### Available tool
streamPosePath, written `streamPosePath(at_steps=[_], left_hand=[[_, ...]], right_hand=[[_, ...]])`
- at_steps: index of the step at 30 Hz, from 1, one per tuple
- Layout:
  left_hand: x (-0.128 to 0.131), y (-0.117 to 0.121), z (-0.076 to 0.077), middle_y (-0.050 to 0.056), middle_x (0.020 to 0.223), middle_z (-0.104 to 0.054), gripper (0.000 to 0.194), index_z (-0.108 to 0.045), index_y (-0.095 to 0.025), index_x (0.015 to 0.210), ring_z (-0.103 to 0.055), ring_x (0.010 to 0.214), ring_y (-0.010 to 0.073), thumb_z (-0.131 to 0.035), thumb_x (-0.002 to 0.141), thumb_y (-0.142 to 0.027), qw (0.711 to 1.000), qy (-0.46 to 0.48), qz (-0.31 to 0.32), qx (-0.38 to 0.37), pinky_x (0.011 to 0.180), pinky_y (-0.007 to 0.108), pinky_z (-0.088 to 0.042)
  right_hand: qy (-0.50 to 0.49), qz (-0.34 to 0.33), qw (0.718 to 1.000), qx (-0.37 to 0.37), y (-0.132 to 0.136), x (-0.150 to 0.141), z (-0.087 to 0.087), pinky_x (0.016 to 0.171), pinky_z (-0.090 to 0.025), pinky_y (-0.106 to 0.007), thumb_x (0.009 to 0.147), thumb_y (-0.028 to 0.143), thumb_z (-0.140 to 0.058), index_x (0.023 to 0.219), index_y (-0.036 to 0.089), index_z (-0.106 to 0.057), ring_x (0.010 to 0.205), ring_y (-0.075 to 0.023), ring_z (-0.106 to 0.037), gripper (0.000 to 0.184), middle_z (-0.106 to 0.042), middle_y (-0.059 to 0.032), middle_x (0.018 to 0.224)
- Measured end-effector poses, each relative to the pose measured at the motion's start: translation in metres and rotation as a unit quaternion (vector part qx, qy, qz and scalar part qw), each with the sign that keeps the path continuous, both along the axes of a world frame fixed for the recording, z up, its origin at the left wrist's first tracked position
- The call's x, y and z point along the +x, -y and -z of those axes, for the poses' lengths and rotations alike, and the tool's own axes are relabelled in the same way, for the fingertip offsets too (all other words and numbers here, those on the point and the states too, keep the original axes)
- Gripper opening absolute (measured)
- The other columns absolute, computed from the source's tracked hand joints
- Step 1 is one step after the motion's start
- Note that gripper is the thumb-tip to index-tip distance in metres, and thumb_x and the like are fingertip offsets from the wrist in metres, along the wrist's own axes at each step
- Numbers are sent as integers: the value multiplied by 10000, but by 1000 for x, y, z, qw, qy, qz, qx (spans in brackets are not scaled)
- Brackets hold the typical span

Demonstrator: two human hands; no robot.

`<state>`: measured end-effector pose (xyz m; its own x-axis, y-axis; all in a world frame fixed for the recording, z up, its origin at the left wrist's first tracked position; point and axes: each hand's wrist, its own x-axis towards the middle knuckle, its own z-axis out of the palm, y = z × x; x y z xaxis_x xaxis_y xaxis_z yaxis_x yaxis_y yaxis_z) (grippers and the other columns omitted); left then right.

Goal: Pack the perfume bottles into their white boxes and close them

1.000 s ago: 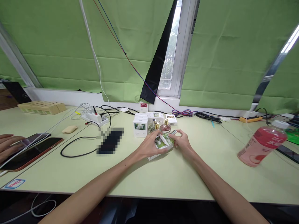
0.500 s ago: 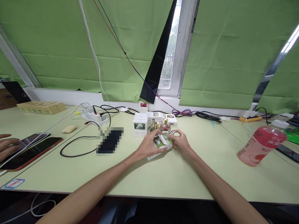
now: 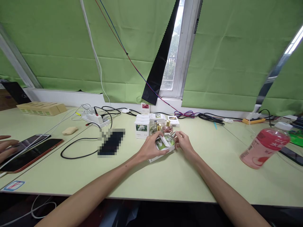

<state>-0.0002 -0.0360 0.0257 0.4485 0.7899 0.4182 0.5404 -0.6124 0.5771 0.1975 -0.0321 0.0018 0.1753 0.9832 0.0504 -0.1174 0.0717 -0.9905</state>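
Note:
My left hand grips a small white carton printed with a white flower, tilted with its flap open toward the right. A round glass perfume bottle with greenish contents sits at the carton's mouth, pinched in my right hand. Just behind stand two more perfume bottles with gold caps and several white cartons of the same kind.
On the pale green table, a pink drink bottle stands at the right. A black cable, a power strip and a blurred dark object lie left. Another person's hand rests on phones at far left.
My right hand has pushed the bottle slightly left, closer into the carton's open end. The other person's hand at far left has drawn back a little.

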Motion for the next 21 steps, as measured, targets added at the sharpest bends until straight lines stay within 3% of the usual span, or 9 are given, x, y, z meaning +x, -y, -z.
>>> streamPosePath(at_steps=[13,21], left_hand=[[-1,0,-2,38,971,-701,584,-574,-214,1126,-630,822,230,-813,661,-475,1000,-1,14,-11,779,342,-484],[-2,1,-3,10,870,-668,584,-571,-214,1126,-614,764,210,-813,666,-482,1000,-10,21,-11,719,312,-468]], right_hand=[[9,-11,1000,12,-1,0,4,338,-372,-217,652,722,-742,785,225,-538,399,-95,-461,553,-496,80,539],[20,-21,999,13,-1,2,6,349,-369,-216,671,737,-723,802,226,-548,418,-97,-465,556,-490,81,558]])
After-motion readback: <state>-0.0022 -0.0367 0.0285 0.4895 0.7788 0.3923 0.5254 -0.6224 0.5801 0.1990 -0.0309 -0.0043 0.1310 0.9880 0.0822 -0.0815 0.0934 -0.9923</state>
